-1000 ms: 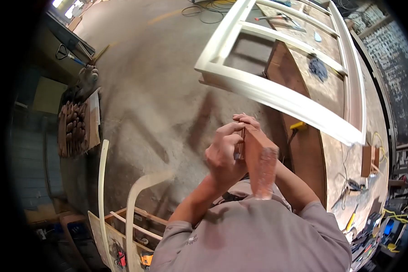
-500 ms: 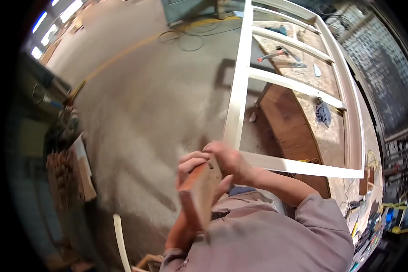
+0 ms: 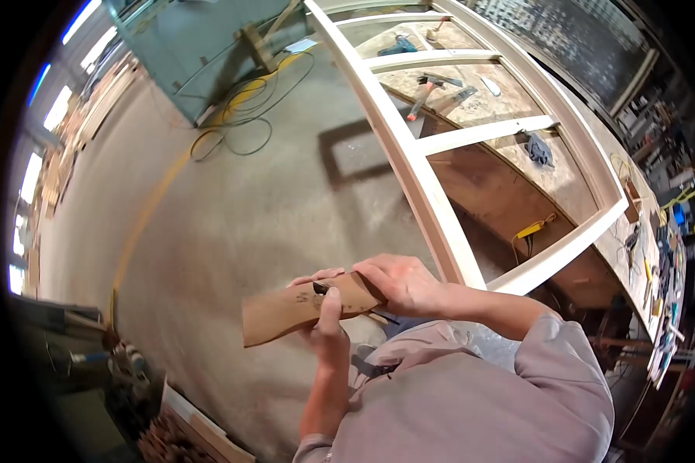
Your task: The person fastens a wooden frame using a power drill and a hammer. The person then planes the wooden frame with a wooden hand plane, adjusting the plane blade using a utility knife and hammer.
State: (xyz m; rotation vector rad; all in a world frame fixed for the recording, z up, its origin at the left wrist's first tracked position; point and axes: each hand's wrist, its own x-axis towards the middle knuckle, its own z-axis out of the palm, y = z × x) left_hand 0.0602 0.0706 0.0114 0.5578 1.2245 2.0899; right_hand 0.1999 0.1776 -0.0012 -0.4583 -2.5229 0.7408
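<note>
Both hands hold a stiff brown sheet (image 3: pixel 278 315) that looks like folded sandpaper. Dark marks and a small dark hole or spot show on its face. My left hand (image 3: pixel 328 324) grips it from below, thumb pressed on the face near the dark spot and fingertips showing over the far edge. My right hand (image 3: pixel 401 285) is closed on the curled right end, its fingers partly hidden. Just beyond my right hand is the near corner of a pale wooden frame (image 3: pixel 432 208), which lies across a workbench (image 3: pixel 471 174).
On the bench lie a hammer (image 3: pixel 421 102), a dark crumpled cloth (image 3: pixel 539 150) and a blue-green power tool (image 3: pixel 398 46). A yellow tool (image 3: pixel 531 230) is at the bench side. Cables (image 3: pixel 247 123) coil on the floor by a green cabinet (image 3: pixel 208 46). Wood pieces (image 3: pixel 170 440) sit lower left.
The sheet has turned from nearly upright, with an orange-red side showing, to flatter, its brown marked face toward me. Both hands keep hold of it. My view has swung left.
</note>
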